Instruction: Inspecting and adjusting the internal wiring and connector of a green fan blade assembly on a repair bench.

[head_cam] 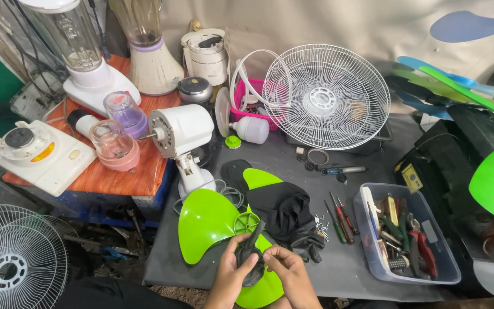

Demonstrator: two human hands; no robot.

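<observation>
At the bottom centre of the view, closest to the wearer, the left hand [231, 274] and right hand [289, 273] meet over the near edge of a grey bench [338, 269], both closed around one small black part [251, 252] that looks like soft rubber or thin plastic, pinched between fingers and thumbs. It seems light and somewhat flexible, probably easiest to grip by its edges; what exactly it is cannot be told. Directly beneath the hands lies one bright green fan blade [212, 220] with three lobes, thin, stiff plastic that is likely light and best lifted at its central hub. Just behind it rests one crumpled black cloth [284, 214], soft and limp. To the right, about three screwdrivers [339, 220] lie beside one clear plastic bin [447, 274] full of tools. Farther back stands one white fan motor [179, 130] on its neck, and beyond it one white wire fan guard [327, 97] leans upright; a second guard [12, 260] sits low at the left. On an orange side table [115, 174] at the far left stand two tall blender jugs on bases and two small grinder jars.
</observation>
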